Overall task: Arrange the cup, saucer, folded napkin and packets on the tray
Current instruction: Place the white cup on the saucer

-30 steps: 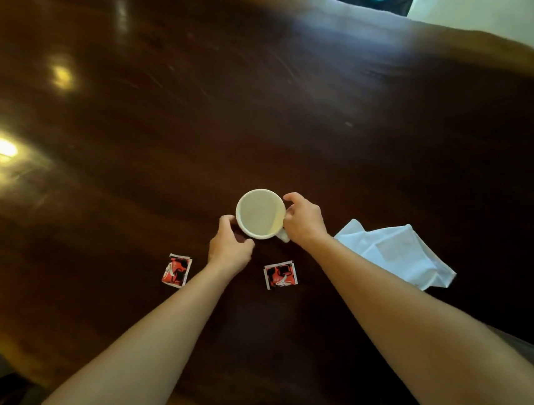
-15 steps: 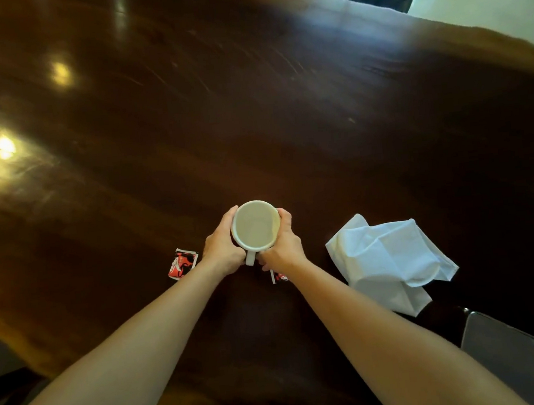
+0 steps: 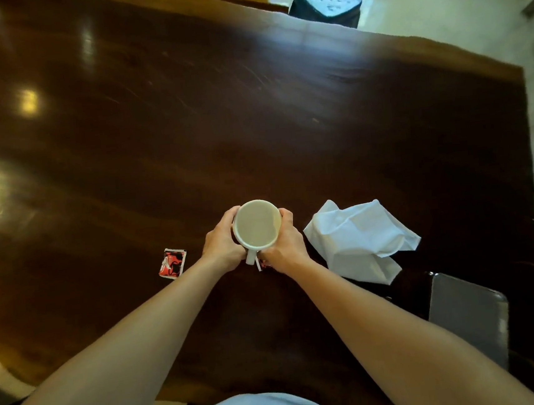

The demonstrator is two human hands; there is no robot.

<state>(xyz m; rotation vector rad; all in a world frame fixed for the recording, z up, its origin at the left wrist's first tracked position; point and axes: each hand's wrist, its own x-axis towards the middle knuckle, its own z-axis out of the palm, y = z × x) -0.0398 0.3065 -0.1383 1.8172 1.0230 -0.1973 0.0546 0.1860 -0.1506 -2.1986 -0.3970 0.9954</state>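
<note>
Hands, left (image 3: 222, 244) and right (image 3: 284, 244), clasp the cup (image 3: 256, 224) from opposite sides, forearms converging.

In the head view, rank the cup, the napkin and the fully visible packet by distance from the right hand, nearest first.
1. cup: held between the right hand and left hand, touching the right hand's fingers.
2. napkin: crumpled on the table just right of that hand.
3. packet: flat on the table beyond the left hand, farthest.
</note>
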